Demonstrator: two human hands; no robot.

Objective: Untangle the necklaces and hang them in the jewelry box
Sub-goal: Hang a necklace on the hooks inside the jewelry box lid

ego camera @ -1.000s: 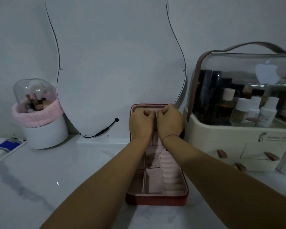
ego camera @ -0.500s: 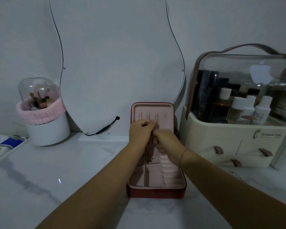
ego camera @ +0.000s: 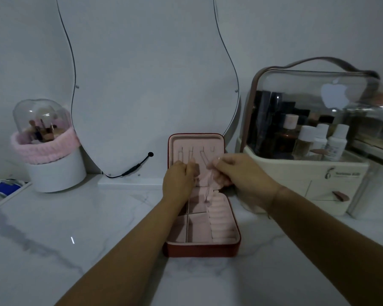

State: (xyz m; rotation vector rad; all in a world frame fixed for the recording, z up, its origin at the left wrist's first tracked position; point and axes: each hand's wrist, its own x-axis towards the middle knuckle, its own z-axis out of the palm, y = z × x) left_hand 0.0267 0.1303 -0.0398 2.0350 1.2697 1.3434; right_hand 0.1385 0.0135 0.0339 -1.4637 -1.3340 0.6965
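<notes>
The red jewelry box (ego camera: 200,249) lies open on the counter, its pink lid (ego camera: 196,141) standing upright. Thin necklaces (ego camera: 205,157) hang from hooks in the lid. My left hand (ego camera: 179,181) is curled at the lid's lower left, fingertips against the lining. My right hand (ego camera: 238,174) pinches the pink pocket flap (ego camera: 208,178) between thumb and fingers, pulling it out from the lid. The flap stretches across to my left fingertips. A fine chain end (ego camera: 208,195) dangles below the flap over the tray compartments.
A curvy mirror (ego camera: 153,85) leans on the wall behind the box, its black cable (ego camera: 131,170) beside it. A clear-lidded cosmetics organizer (ego camera: 307,173) stands right. A white brush holder (ego camera: 51,168) with a pink band stands left. The counter is marble.
Both hands came down from the hooks to the lid's lower part. My right hand moved right and now pulls the pocket flap out. The hooks and hung chains are uncovered.
</notes>
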